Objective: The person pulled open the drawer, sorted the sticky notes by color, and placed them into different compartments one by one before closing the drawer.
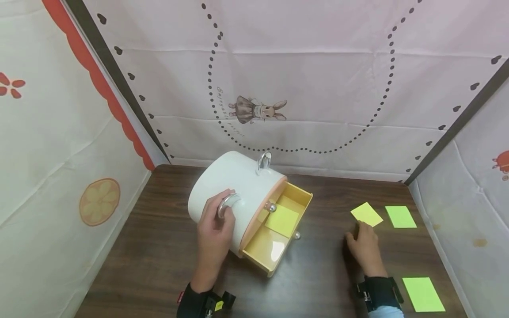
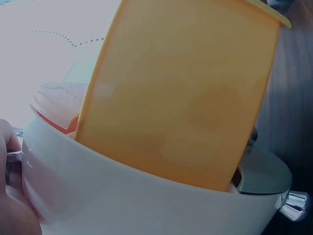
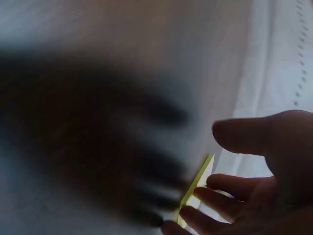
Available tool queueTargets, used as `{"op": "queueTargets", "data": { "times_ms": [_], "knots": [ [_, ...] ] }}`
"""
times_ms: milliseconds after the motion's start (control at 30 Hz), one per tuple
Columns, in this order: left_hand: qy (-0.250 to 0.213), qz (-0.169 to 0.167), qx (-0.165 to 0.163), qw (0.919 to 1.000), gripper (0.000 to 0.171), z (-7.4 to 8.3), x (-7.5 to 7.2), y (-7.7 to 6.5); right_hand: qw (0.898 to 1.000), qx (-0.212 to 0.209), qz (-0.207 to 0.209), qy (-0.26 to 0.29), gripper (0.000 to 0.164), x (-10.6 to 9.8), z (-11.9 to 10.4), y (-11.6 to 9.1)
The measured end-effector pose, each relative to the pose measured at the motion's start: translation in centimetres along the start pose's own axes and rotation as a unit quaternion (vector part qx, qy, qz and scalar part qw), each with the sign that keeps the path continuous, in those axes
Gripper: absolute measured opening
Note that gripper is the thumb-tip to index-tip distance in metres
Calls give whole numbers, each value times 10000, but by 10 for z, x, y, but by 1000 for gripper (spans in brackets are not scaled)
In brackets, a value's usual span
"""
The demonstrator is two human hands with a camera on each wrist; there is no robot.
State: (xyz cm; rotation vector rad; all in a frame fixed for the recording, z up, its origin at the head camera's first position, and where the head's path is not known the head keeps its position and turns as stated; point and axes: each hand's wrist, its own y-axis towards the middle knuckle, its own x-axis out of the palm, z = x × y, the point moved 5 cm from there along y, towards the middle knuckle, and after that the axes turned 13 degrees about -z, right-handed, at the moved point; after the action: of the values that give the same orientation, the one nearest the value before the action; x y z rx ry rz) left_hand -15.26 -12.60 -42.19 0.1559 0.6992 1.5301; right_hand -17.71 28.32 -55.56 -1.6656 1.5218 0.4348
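A white rounded drawer box (image 1: pixel 222 176) stands left of the middle of the table. My left hand (image 1: pixel 214 221) holds the silver handle (image 1: pixel 227 205) on its side, fingers and thumb around it. The yellow drawer (image 1: pixel 262 249) is pulled out towards the right, with a yellow sticky note (image 1: pixel 283 220) lying inside. In the left wrist view the drawer's underside (image 2: pixel 181 98) juts from the white body (image 2: pixel 146 205). Over on the right, my right hand (image 1: pixel 366 247) has its fingertips at the near edge of another yellow sticky note (image 1: pixel 367 214); thumb and fingers are apart.
A green sticky note (image 1: pixel 400 217) lies right of the yellow one, and another green note (image 1: pixel 423 294) lies near the front right. Silver knobs (image 1: pixel 270 206) stick out from the box's front. Printed cloth walls (image 1: pixel 318 88) enclose the dark wooden table (image 1: pixel 159 247).
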Motion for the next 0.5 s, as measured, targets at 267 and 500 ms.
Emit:
{"op": "queueTargets", "data": {
  "times_ms": [267,500],
  "knots": [
    [104,108,37,9999,47,0,-4,1,9975,-62,574,-407,49,6,-1,-2],
    [82,1,1,10000,47,0,-1,-2,9966,162,794,-118,33,20,7,-14]
  ]
}}
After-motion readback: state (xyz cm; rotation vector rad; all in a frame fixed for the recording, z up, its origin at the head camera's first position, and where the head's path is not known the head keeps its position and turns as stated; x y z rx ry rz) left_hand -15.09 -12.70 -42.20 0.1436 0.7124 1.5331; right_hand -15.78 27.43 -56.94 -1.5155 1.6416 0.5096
